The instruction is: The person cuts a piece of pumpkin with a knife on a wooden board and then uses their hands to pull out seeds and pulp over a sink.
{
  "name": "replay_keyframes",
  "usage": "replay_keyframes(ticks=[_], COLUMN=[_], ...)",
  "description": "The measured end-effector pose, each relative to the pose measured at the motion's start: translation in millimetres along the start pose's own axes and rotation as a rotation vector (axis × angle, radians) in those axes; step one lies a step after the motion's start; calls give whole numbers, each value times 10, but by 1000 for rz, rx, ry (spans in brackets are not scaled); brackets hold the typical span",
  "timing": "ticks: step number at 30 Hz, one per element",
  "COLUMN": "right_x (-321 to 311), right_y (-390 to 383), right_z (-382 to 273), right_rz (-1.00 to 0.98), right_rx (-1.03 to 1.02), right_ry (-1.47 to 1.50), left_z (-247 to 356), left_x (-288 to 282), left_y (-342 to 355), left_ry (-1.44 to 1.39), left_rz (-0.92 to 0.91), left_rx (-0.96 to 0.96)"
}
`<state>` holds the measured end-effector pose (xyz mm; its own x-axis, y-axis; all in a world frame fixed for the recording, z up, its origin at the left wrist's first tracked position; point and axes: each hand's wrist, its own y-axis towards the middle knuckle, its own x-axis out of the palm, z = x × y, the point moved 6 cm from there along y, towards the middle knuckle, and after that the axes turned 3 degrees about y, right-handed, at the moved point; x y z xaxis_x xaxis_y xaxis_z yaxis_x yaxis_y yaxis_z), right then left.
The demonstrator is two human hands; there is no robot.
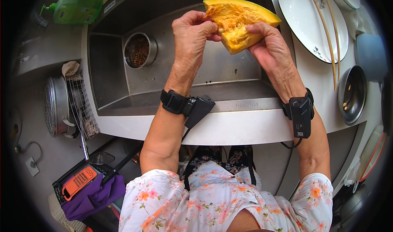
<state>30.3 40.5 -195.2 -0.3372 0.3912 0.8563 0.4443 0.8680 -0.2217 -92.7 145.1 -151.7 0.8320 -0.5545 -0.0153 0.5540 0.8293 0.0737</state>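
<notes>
Steel sink fills the middle, its strainer at 10 o'clock. Above it, at 12 o'clock, the right hand grips a pumpkin wedge. The left hand, fingers seemingly pinched, digs into its stringy pulp. Plate with chopsticks rests at 2 o'clock.

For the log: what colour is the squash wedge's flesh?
Orange-yellow, stringy pulp, on the squash wedge; head view.

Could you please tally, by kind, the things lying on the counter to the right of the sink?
White plates: 2
Chopsticks: 2
Metal bowl: 1
Blue bowl: 1
Total: 6
</notes>
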Motion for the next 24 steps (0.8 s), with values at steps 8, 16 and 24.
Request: replay_keyframes(ticks=[8, 16, 24], right_x=[-25, -29, -18], right_y=[10, 20, 2], right_z=[2, 10, 4], right_rz=[19, 9, 23], right_rx=[-4, 17, 14], right_ry=[22, 59, 19], left_z=[-71, -170, -196], left_x=[-31, -91, -198], left_y=[15, 57, 72], left_ry=[-172, -426, -483], left_rz=[-37, -56, 44], left_rx=[-104, -195, -276])
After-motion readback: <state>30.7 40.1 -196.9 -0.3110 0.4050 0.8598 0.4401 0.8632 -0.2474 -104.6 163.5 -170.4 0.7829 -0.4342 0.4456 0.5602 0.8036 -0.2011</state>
